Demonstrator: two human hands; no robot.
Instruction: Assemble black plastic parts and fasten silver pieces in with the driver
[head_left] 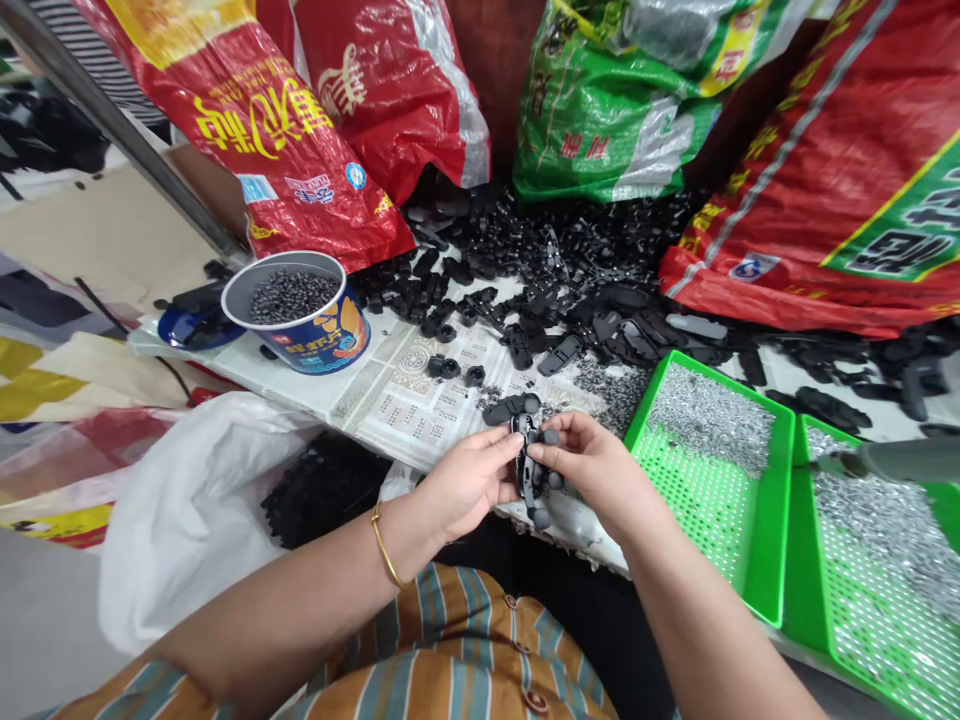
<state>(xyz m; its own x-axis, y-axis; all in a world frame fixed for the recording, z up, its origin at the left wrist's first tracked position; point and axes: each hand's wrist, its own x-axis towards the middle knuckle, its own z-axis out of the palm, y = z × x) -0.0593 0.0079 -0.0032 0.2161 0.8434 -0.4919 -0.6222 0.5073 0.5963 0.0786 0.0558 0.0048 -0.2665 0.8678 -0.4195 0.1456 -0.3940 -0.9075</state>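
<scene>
Near the table's front edge, my left hand [472,480] grips the left side of a black plastic part [527,465], thumb on top. My right hand [589,462] closes on the same part from the right, its thumb and fingers around a dark rounded piece. The part stands roughly upright in view, with knobbed ends. Just behind it lies another black part [510,408] on the table. Small black pieces [444,367] rest farther back on the patterned tabletop [420,400]. My fingers hide some of the held part.
A tub [319,340] of small black pieces stands at left. Green trays [776,530] with small silvery pieces sit at right, a grey tool [907,460] over one. Piled black parts [555,250] and red and green sacks [600,130] line the back. A white bag [187,530] hangs lower left.
</scene>
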